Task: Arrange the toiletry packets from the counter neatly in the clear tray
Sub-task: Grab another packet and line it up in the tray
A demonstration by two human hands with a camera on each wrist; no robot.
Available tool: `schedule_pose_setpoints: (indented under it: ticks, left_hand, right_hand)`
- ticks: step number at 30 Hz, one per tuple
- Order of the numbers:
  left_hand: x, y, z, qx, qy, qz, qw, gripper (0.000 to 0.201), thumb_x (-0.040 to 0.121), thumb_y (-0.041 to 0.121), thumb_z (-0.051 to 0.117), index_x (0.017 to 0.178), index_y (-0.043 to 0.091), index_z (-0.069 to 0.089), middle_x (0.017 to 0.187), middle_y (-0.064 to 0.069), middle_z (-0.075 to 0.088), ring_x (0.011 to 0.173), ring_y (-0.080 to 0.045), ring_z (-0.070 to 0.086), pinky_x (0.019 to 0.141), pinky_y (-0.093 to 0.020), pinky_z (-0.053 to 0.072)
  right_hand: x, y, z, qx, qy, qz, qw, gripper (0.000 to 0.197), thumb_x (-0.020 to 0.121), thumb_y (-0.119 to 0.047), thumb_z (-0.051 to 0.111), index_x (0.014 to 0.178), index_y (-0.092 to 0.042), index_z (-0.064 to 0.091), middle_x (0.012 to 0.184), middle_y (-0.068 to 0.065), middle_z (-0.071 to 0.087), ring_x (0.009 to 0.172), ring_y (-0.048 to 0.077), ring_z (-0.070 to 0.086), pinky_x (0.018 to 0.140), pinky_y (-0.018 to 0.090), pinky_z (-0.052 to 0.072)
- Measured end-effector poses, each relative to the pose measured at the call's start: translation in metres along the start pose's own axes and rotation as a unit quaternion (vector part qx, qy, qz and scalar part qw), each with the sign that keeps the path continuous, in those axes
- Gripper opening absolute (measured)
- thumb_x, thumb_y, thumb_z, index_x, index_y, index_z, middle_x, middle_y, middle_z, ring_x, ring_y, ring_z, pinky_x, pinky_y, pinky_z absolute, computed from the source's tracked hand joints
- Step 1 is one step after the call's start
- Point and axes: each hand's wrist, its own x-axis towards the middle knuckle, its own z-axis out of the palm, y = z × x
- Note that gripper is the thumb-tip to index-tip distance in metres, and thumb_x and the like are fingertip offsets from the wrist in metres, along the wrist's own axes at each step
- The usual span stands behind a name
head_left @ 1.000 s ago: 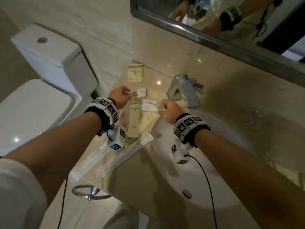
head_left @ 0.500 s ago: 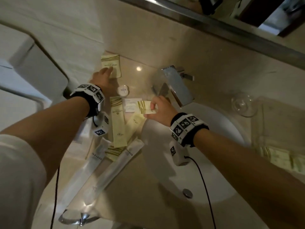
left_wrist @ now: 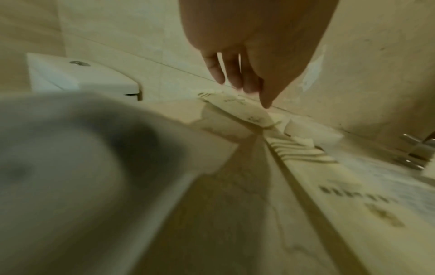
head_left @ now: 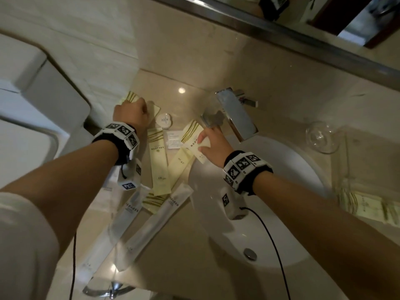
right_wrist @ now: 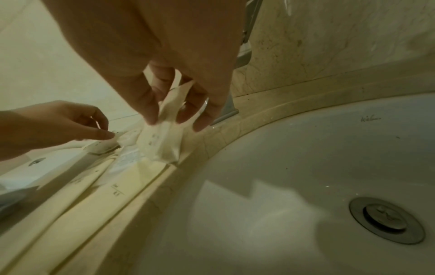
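Note:
My left hand is at the back left of the counter and pinches a cream packet with green stripes, one edge raised off the counter. By the faucet, my right hand pinches another striped cream packet between thumb and fingers, held just above the pile. More packets lie between my arms: two long cream ones, a small white one, a round soap and two long white sleeves. The clear tray at the far right holds a few cream packets.
The white sink basin lies between the pile and the tray, with the chrome faucet behind it. A clear glass dish stands left of the tray. A toilet tank is beyond the counter's left edge. A mirror hangs above.
My left hand reached back to the far packet, took hold of it and turned it. My right hand lifted a striped packet off the pile near the faucet.

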Motion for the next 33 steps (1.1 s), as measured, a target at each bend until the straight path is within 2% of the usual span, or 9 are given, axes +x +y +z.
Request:
schedule_pose_setpoints:
  ticks: [5, 8, 11, 16, 23, 26, 28, 30, 33]
  left_hand:
    - [0.005, -0.007, 0.000, -0.038, -0.010, -0.034, 0.999, 0.079, 0.073, 0.025, 0.071, 0.139, 0.017, 0.028, 0.144, -0.018, 0.031, 0.131, -0.039, 0.030, 0.104, -0.051, 0.032]
    - [0.004, -0.013, -0.001, -0.065, -0.051, -0.077, 0.994, 0.089, 0.074, 0.032, 0.072, 0.144, 0.021, 0.018, 0.145, -0.018, 0.030, 0.132, -0.040, 0.032, 0.105, -0.053, 0.032]
    - [0.002, -0.022, -0.003, -0.059, -0.047, -0.096, 0.993, 0.091, 0.074, 0.039, 0.071, 0.144, 0.021, 0.015, 0.142, -0.020, 0.035, 0.131, -0.041, 0.033, 0.104, -0.052, 0.033]
    - [-0.004, -0.033, -0.002, -0.030, 0.005, -0.097, 0.995, 0.065, 0.078, 0.032, 0.061, 0.132, 0.014, 0.031, 0.127, -0.024, 0.047, 0.119, -0.041, 0.041, 0.096, -0.050, 0.039]
    - [-0.018, -0.037, -0.014, -0.182, 0.050, -0.025, 0.982, 0.045, 0.086, 0.010, 0.044, 0.130, 0.017, 0.040, 0.095, -0.028, 0.061, 0.093, -0.044, 0.059, 0.071, -0.040, 0.042]
    - [-0.028, -0.022, -0.027, -0.220, 0.090, 0.021, 0.971, 0.033, 0.087, 0.007, 0.040, 0.115, 0.012, 0.057, 0.104, -0.026, 0.061, 0.092, -0.041, 0.058, 0.076, -0.038, 0.047]
    - [-0.031, -0.011, -0.039, -0.254, 0.104, 0.015, 0.962, 0.033, 0.085, 0.005, 0.039, 0.102, 0.007, 0.067, 0.096, -0.015, 0.063, 0.076, -0.028, 0.060, 0.066, -0.022, 0.046]
    - [-0.034, 0.005, -0.053, -0.302, 0.104, 0.005, 0.948, 0.032, 0.082, 0.005, 0.040, 0.094, 0.002, 0.070, 0.072, 0.001, 0.058, 0.057, -0.002, 0.054, 0.047, -0.005, 0.037]
    - [-0.049, 0.042, -0.081, -0.358, 0.091, 0.045, 0.928, 0.026, 0.083, 0.006, 0.045, 0.087, 0.001, 0.070, 0.065, 0.003, 0.058, 0.053, 0.013, 0.054, 0.050, -0.001, 0.038]
  right_hand:
    - [-0.002, 0.001, -0.002, 0.045, -0.001, 0.009, 0.999, 0.034, 0.084, 0.013, 0.048, 0.101, -0.015, 0.038, 0.131, 0.014, 0.041, 0.120, 0.027, 0.049, 0.066, 0.012, 0.046]
    - [-0.005, 0.000, -0.004, 0.069, 0.001, 0.026, 0.997, 0.052, 0.084, 0.012, 0.050, 0.128, -0.011, 0.035, 0.130, 0.013, 0.048, 0.110, 0.022, 0.054, 0.073, 0.021, 0.049]
    - [-0.008, -0.002, -0.006, 0.081, 0.024, 0.051, 0.995, 0.059, 0.085, 0.007, 0.053, 0.137, -0.011, 0.032, 0.125, 0.010, 0.054, 0.109, 0.020, 0.057, 0.079, 0.023, 0.048]
    - [-0.011, -0.003, -0.011, 0.072, 0.057, 0.051, 0.994, 0.040, 0.085, 0.003, 0.055, 0.124, -0.006, 0.048, 0.125, 0.011, 0.058, 0.114, 0.023, 0.058, 0.078, 0.021, 0.047]
    - [-0.025, -0.011, -0.016, 0.113, 0.055, 0.049, 0.991, 0.031, 0.086, 0.002, 0.057, 0.117, -0.003, 0.056, 0.120, 0.014, 0.060, 0.110, 0.026, 0.061, 0.079, 0.023, 0.051]
    - [-0.036, -0.022, -0.026, 0.144, 0.043, 0.026, 0.988, 0.030, 0.086, 0.001, 0.058, 0.116, -0.003, 0.059, 0.111, 0.010, 0.061, 0.096, 0.021, 0.060, 0.070, 0.018, 0.051]
    - [-0.041, -0.029, -0.034, 0.161, 0.054, 0.009, 0.985, 0.027, 0.086, 0.000, 0.059, 0.112, -0.005, 0.060, 0.107, 0.008, 0.060, 0.092, 0.020, 0.059, 0.070, 0.020, 0.051]
    - [-0.047, -0.034, -0.043, 0.184, 0.071, -0.004, 0.980, 0.026, 0.085, 0.001, 0.058, 0.110, -0.006, 0.059, 0.104, 0.006, 0.059, 0.093, 0.022, 0.061, 0.069, 0.023, 0.053]
    - [-0.061, -0.036, -0.060, 0.203, 0.104, -0.049, 0.973, 0.023, 0.087, -0.001, 0.056, 0.109, -0.008, 0.057, 0.108, 0.007, 0.056, 0.093, 0.021, 0.060, 0.063, 0.020, 0.053]
